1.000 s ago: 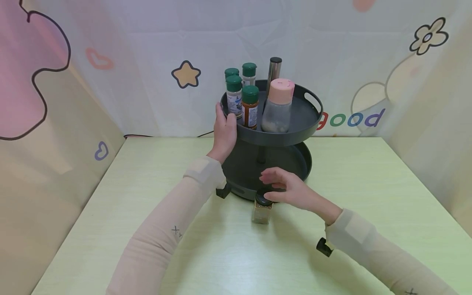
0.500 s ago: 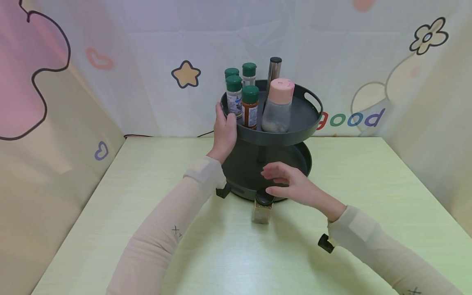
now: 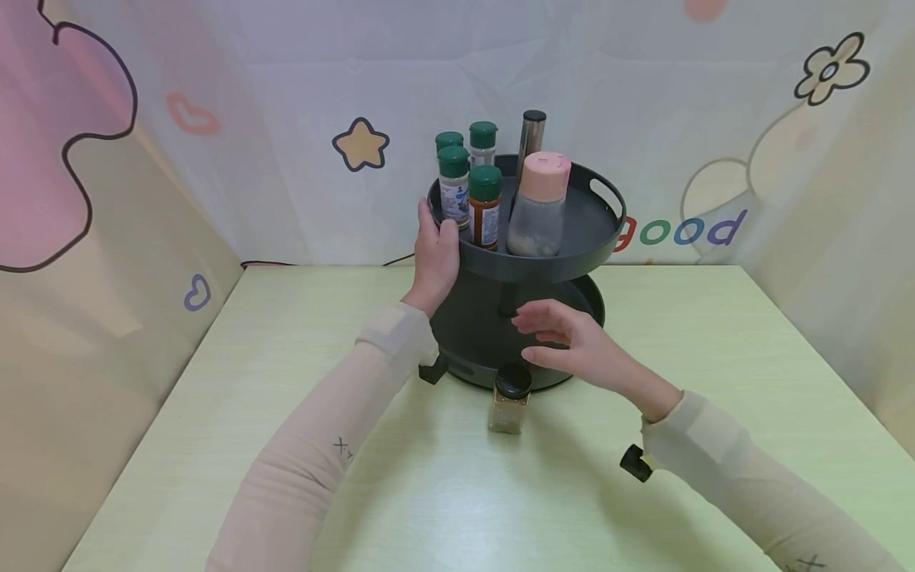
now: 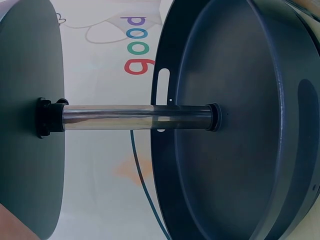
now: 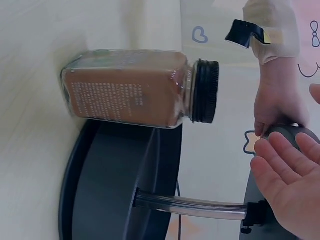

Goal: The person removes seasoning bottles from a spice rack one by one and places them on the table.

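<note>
A two-tier dark round rack (image 3: 572,268) stands at the back of the table. My left hand (image 3: 434,266) grips the left rim of its upper tray; the right wrist view also catches that left hand (image 5: 277,97) at the rim. Before the lower tray (image 3: 468,338), a square glass jar (image 3: 508,411) with a black lid stands upright on the table. Brown contents and white print on the jar (image 5: 125,90) show in the right wrist view. My right hand (image 3: 572,342) hovers above and right of the jar, fingers loosely bent, holding nothing.
On the upper tray are several green-capped spice bottles (image 3: 484,210) and a pink-capped clear bottle (image 3: 538,210). A metal post (image 4: 135,117) joins the two trays. Behind the table (image 3: 286,397) hangs a printed curtain (image 3: 300,103).
My right hand has moved up and slightly right, away from the jar's lid. The jar, the rack and my left hand stay where they were.
</note>
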Available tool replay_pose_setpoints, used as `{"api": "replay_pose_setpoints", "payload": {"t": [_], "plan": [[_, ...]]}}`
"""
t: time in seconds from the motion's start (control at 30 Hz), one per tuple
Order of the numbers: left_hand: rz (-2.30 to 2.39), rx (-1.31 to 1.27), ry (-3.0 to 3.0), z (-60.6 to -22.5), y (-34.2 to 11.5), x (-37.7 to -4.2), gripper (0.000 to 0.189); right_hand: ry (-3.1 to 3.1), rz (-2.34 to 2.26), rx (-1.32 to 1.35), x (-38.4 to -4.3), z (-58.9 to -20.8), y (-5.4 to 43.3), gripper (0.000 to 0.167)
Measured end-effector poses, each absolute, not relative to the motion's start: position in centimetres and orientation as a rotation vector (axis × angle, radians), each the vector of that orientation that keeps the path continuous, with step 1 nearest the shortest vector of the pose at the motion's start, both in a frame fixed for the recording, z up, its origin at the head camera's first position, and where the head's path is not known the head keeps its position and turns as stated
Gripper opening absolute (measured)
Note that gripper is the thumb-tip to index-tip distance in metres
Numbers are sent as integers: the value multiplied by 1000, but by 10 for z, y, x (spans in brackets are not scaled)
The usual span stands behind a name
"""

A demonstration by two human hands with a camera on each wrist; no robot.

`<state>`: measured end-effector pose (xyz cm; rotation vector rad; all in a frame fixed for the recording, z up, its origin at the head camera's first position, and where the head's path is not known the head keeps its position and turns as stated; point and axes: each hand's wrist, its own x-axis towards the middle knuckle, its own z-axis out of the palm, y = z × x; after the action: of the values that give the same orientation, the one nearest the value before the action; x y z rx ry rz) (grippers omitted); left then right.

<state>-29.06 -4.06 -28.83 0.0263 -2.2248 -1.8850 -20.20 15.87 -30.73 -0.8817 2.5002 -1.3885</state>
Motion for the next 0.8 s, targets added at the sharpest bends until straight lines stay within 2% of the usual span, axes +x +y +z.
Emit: {"api": "replay_pose_setpoints", "payload": {"t": [0.8], "plan": [[-1897,44,-2228,-288,-40,-290,64,2582,-1467,-855,-200,-274,163,44]]}}
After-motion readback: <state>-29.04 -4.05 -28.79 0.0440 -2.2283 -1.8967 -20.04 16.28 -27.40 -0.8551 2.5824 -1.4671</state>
